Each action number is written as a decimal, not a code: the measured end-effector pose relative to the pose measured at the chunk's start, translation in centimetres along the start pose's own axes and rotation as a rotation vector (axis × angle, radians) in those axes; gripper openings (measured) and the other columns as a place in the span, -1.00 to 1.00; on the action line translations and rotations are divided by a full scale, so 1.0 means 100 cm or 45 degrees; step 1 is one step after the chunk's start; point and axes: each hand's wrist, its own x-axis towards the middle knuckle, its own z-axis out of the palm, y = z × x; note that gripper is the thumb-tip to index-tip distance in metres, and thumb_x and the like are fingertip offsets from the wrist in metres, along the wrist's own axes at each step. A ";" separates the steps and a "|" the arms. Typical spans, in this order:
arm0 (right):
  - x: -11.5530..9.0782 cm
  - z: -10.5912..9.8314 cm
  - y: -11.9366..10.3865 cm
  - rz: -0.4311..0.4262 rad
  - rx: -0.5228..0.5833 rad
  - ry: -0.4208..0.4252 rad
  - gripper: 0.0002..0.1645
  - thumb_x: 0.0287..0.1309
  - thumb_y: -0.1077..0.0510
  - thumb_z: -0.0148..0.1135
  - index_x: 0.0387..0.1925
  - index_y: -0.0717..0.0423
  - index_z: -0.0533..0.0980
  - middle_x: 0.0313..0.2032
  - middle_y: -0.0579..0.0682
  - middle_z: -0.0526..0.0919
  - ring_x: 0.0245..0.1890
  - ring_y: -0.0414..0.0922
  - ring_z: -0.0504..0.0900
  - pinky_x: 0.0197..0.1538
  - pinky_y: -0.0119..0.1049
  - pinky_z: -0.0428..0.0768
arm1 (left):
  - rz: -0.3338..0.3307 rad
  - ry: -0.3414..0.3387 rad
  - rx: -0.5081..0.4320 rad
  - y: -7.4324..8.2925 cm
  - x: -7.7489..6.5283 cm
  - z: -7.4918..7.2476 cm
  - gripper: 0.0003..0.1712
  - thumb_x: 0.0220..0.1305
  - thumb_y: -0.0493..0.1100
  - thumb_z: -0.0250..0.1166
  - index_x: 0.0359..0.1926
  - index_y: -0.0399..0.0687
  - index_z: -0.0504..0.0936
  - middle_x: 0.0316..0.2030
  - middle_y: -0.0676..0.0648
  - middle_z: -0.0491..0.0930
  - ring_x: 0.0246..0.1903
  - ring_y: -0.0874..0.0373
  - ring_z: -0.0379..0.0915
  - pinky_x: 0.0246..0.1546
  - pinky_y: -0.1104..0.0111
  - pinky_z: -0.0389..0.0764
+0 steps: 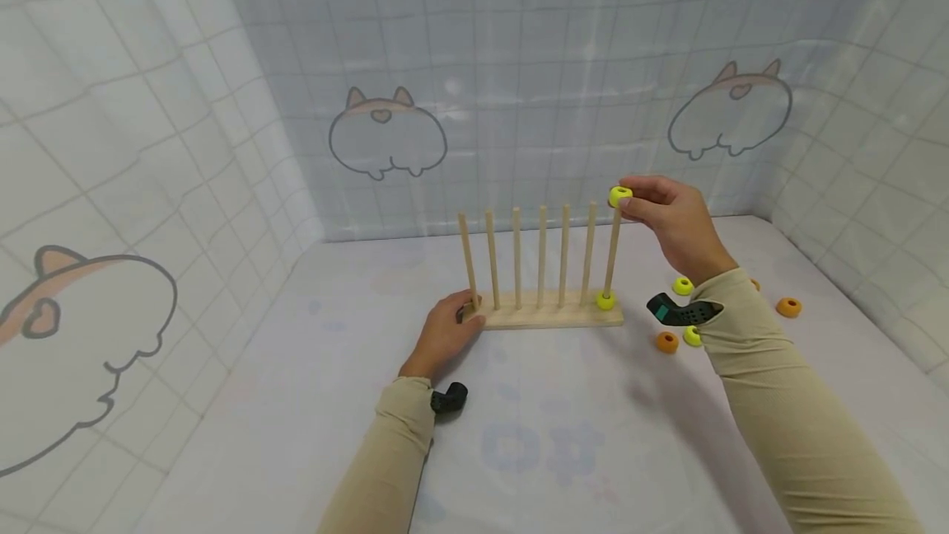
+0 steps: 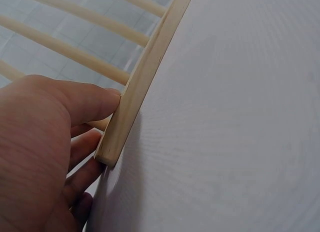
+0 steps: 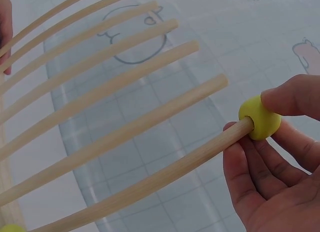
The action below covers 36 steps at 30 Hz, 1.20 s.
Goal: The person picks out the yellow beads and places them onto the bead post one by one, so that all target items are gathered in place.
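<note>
A wooden peg rack point(image 1: 549, 318) with several upright dowels stands on the table. My right hand point(image 1: 678, 221) pinches a yellow bead point(image 3: 259, 118) at the top of the rightmost dowel point(image 3: 165, 181); in the right wrist view the dowel's tip sits in the bead's hole. Another yellow bead point(image 1: 605, 301) rests at the foot of that same dowel. At the rack's left end, my left hand point(image 1: 443, 331) grips the base point(image 2: 131, 94), thumb on its front edge and fingers behind, partly hidden.
Right of the rack lie loose yellow beads point(image 1: 683, 286) and orange beads point(image 1: 789, 307), some partly hidden by the right forearm. A white cloth covers the table point(image 1: 334, 402). Behind it rises a grid-patterned curtain point(image 1: 519, 64) with cartoon animal prints.
</note>
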 end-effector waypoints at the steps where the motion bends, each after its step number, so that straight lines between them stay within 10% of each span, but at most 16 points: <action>1: 0.000 0.000 0.000 0.001 -0.005 0.001 -0.50 0.34 0.20 0.28 0.23 0.34 0.46 0.05 0.09 0.58 0.03 -0.08 0.59 0.09 -0.43 0.57 | 0.003 -0.001 -0.005 0.000 0.000 0.000 -0.55 0.35 -0.14 0.32 0.23 -0.10 0.59 0.34 -0.16 0.42 0.34 -0.10 0.30 0.31 0.07 0.38; 36: 0.000 -0.001 -0.001 0.043 -0.021 -0.007 -0.47 0.34 0.11 0.30 0.21 0.35 0.47 0.11 0.10 0.55 0.06 -0.07 0.56 0.13 -0.36 0.57 | -0.033 0.005 -0.030 0.001 0.000 0.001 -0.54 0.35 -0.14 0.32 0.25 -0.08 0.58 0.34 -0.13 0.42 0.35 -0.06 0.29 0.31 0.10 0.38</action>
